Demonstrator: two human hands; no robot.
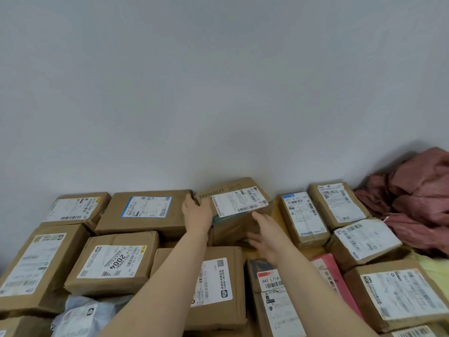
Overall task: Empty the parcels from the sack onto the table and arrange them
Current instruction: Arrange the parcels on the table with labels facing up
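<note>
A brown cardboard parcel marked HYNAUT with a white label sits tilted at the back of the table, against the wall. My left hand grips its left end, fingers wrapped over the far corner. My right hand holds its near right side from below, thumb up against the box face. Several other brown parcels with white labels lie in rows around it, such as the blue-bordered-label parcel to its left. The reddish sack lies crumpled at the far right.
A grey wall stands right behind the back row. A pink flat parcel and a white plastic mailer lie in the front rows. Yellow table covering shows at the right.
</note>
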